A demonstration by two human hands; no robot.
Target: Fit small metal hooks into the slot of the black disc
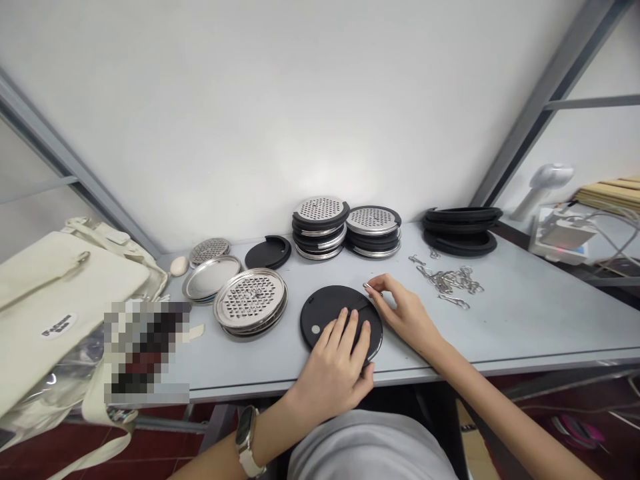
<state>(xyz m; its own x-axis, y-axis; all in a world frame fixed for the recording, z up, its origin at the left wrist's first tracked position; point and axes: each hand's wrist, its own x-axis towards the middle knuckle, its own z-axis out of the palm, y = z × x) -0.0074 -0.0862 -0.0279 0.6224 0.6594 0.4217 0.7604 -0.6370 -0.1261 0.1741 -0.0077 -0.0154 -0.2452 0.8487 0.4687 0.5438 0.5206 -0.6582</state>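
A round black disc (333,313) lies on the grey table, with a small pale dot on its left part. My left hand (337,363) rests on it, fingers stretched flat across its top and thumb by its near right edge. At the disc's upper right edge, my right hand (400,310) is closed in a pinch on a small metal clip (367,286); the clip's other end is hidden by the fingers. Several similar wire metal clips (455,280) lie in a loose pile to the right. Round metal grater plates (253,300) are stacked left of the disc.
Stacked graters with black rims (320,230) and a second stack (374,230) stand by the wall. Black rings (461,233) are piled back right. A black lid (269,252) and a shallow metal dish (213,277) lie left. A cream bag (75,293) covers the left end.
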